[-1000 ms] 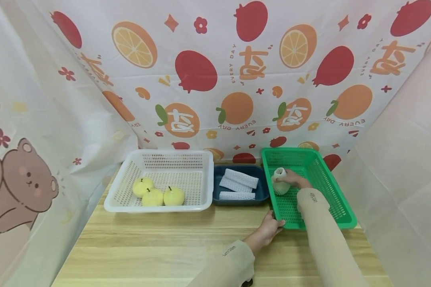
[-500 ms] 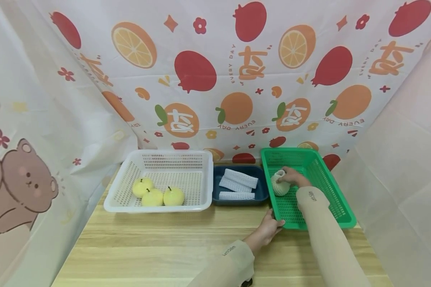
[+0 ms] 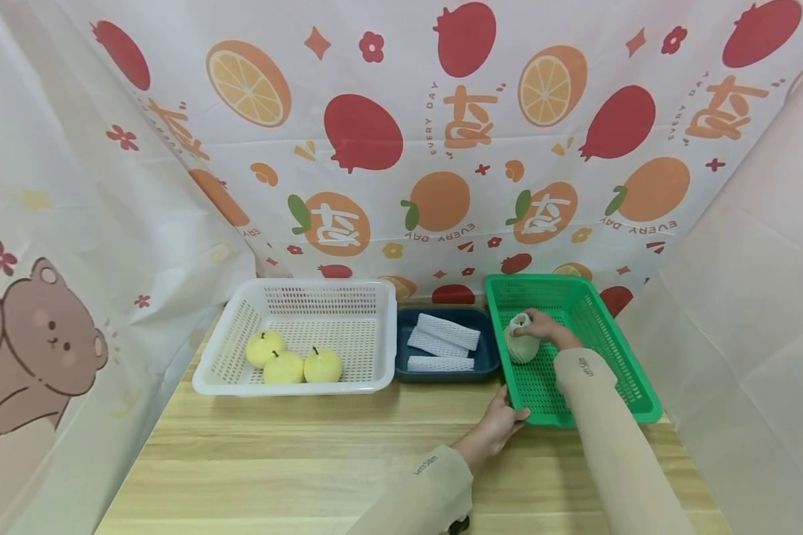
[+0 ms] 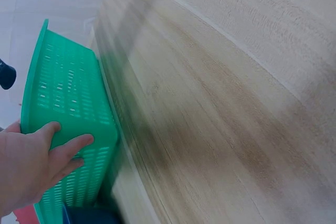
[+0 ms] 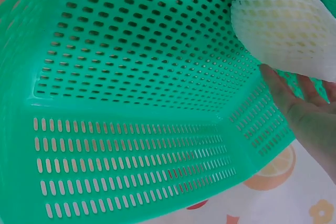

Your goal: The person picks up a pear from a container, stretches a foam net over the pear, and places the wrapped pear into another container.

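Inside the green basket (image 3: pixel 617 349), near its left wall, sits a pale yellow fruit in a white foam net (image 3: pixel 522 352). My right hand (image 3: pixel 547 329) holds the net's gathered open neck, with thumb and fingers at the top. The right wrist view shows pale yellow through the mesh of the netted fruit (image 5: pixel 278 22), and the fingertips of my right hand (image 5: pixel 310 121) right at its side. My left hand (image 3: pixel 497 425) grips the basket's near left corner. In the left wrist view, fingers of my left hand (image 4: pixel 26 163) lie along the outer wall of the basket (image 4: pixel 73 93).
A dark blue tray (image 3: pixel 490 358) stands left of the green basket, holding several white foam net sleeves (image 3: pixel 440 364). Further left, a white basket (image 3: pixel 294 388) holds three yellow pears (image 3: pixel 323 365). All stand on a wooden table (image 3: pixel 274 461), before a fruit-printed curtain (image 3: pixel 401 275).
The fingers of my right hand have shifted slightly about the neck of the foam net, and its opening has changed shape. My left hand stays at the basket corner.
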`<state>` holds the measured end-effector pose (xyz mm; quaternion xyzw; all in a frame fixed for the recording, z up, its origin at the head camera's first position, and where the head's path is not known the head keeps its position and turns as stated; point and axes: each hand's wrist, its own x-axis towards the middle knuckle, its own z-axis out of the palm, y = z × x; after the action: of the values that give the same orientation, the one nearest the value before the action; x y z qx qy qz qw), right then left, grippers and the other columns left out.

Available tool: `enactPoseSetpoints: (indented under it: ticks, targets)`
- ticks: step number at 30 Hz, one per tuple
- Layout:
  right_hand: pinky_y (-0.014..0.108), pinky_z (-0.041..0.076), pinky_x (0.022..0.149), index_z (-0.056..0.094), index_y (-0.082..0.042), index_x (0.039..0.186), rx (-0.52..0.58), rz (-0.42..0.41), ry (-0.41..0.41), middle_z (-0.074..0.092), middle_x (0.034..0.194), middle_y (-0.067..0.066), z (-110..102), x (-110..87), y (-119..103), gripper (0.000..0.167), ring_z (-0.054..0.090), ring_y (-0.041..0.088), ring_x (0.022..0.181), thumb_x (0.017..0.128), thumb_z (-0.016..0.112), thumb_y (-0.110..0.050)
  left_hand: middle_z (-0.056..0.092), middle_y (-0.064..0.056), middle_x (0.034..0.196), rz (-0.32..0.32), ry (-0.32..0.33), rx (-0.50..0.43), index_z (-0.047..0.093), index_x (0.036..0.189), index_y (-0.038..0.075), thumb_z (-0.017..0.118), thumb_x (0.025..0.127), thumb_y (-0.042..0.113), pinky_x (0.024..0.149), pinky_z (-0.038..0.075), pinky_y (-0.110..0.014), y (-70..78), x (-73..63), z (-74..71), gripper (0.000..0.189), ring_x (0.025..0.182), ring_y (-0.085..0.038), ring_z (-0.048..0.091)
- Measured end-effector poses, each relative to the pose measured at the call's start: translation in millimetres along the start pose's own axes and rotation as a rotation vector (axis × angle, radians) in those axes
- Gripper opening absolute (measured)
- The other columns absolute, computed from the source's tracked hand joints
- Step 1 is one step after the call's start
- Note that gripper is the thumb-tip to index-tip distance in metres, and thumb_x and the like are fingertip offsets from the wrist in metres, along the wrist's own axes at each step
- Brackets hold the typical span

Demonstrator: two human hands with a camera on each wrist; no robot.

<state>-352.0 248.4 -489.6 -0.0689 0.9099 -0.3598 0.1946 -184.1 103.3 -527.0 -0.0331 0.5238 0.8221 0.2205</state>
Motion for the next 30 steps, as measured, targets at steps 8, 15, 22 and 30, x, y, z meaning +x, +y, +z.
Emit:
enactPoseSetpoints:
  ticks: [8,15,22,30]
  targets:
    - [0.054,0.033,0.094,0.031,0.010,0.134,0.008,-0.063,0.045,0.032,0.133,0.032,-3.0,3.1,1.9,0.063,0.031,0.044,0.122,0.090,0.057,-0.026,0.033,-0.030,0.136,-0.019,0.035,-0.008,0.017,0.142,-0.005,0.050,0.087,-0.012,0.096,0.037,-0.045,-2.2,0.8,0.4,0.065,0.118,-0.036,0.043]
    - [0.051,0.041,0.087,0.047,0.004,0.126,0.061,-0.195,0.203,0.043,0.129,0.026,-0.9,-3.8,-15.7,0.043,0.044,0.040,0.113,0.094,0.054,-0.024,0.038,-0.029,0.131,-0.026,0.048,0.006,0.019,0.141,-0.006,0.051,0.087,-0.010,0.096,0.037,-0.046,0.9,-1.8,0.8,0.062,0.113,-0.036,0.047]
    - [0.050,0.041,0.087,0.057,-0.005,0.118,0.075,-0.243,0.346,0.055,0.118,0.014,6.7,-15.4,-49.3,0.032,0.047,0.032,0.112,0.094,0.054,-0.026,0.039,-0.030,0.131,0.015,0.110,0.039,0.025,0.135,-0.015,0.055,0.085,-0.007,0.093,0.041,-0.041,8.3,-8.2,-1.5,0.059,0.113,-0.036,0.048]
    - [0.045,0.044,0.085,0.059,-0.002,0.114,0.260,-0.274,0.333,0.058,0.113,0.015,30.9,-39.0,-93.4,0.026,0.051,0.031,0.104,0.094,0.055,-0.019,0.050,-0.026,0.122,0.214,0.187,0.269,0.044,0.123,-0.014,0.057,0.084,-0.001,0.089,0.045,-0.037,29.0,-23.9,-31.4,0.043,0.111,-0.036,0.049]
